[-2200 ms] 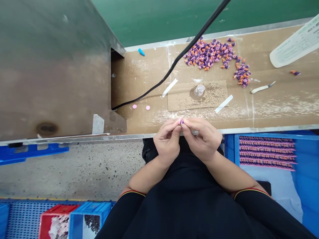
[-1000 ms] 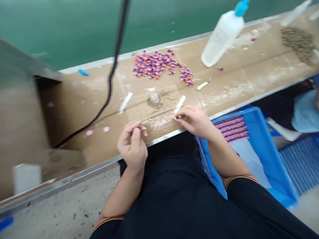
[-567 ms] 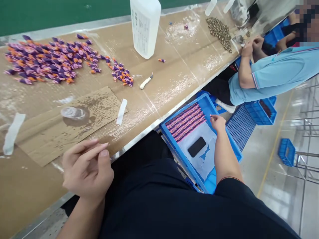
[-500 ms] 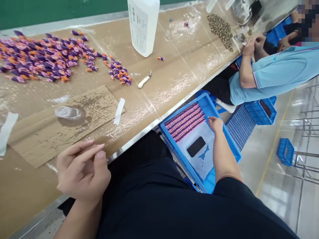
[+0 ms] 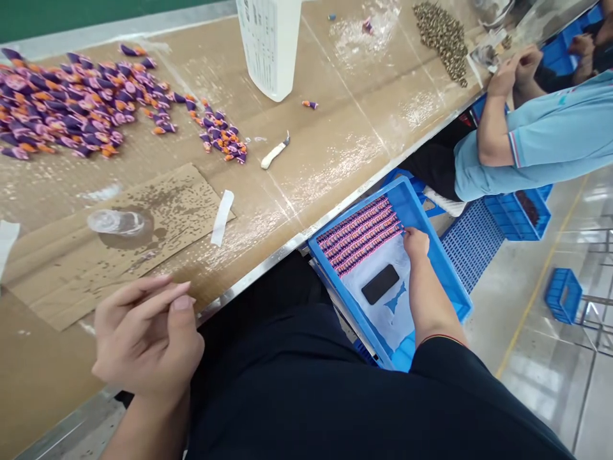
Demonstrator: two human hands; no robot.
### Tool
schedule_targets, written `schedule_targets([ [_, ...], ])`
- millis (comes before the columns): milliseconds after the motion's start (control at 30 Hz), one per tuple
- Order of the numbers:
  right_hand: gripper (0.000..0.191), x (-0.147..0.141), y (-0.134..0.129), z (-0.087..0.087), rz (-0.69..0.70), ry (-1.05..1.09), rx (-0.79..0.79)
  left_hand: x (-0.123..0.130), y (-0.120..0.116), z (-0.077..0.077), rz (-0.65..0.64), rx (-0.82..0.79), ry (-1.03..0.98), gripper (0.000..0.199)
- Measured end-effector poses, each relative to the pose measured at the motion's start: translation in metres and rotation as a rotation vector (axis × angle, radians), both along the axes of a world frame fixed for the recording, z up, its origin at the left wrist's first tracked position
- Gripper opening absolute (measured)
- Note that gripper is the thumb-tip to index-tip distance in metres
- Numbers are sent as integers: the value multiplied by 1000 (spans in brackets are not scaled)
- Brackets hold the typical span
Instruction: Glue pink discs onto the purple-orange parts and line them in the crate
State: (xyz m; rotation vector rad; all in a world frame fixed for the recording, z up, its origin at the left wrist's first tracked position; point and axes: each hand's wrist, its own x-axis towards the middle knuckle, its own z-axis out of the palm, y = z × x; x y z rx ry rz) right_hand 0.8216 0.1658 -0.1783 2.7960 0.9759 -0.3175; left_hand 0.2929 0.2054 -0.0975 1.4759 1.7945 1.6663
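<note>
My right hand (image 5: 416,244) is closed in a pinch over the blue bin (image 5: 460,300), at the right end of the neat rows of small purple, orange and pink pieces (image 5: 359,233). A small dark purple piece shows at its fingertips, mostly hidden by them. My left hand (image 5: 148,338) hovers at the table's front edge, fingers loosely bent and a little apart, with nothing visible in it. Beyond it lies a cardboard sheet (image 5: 191,204) with wet spots and a clear plastic cup or lid (image 5: 117,222). A loose heap of the same pieces (image 5: 62,105) is at the table's far left.
A white knife-like tool (image 5: 274,155), one loose piece (image 5: 310,104) and a large translucent bottle (image 5: 272,48) stand or lie on the table (image 5: 335,147). A phone (image 5: 380,284) rests in the bin. At right, a co-worker in light blue (image 5: 541,134) sits by a brownish heap (image 5: 441,39).
My right hand has come slightly closer to the row ends in the bin. The left hand keeps its loose shape. The view has shifted a little.
</note>
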Motion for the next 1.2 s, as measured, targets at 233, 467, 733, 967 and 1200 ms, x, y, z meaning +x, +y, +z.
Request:
schedule_targets([
  [233, 45, 5, 1, -8, 20, -8, -38, -8, -1, -11, -53, 85, 39, 11],
  [467, 44, 10, -1, -16, 33, -27, -41, -16, -11, -14, -147, 107, 116, 26],
  [733, 42, 15, -5, -22, 39, -39, 0, -14, -8, -7, -238, 194, 135, 49],
  [967, 36, 18, -13, -28, 21, -30, 21, -14, -9, -4, -269, 226, 118, 46],
  [1200, 26, 16, -8, -38, 21, 4, 39, -18, -12, -6, -271, 239, 100, 43],
])
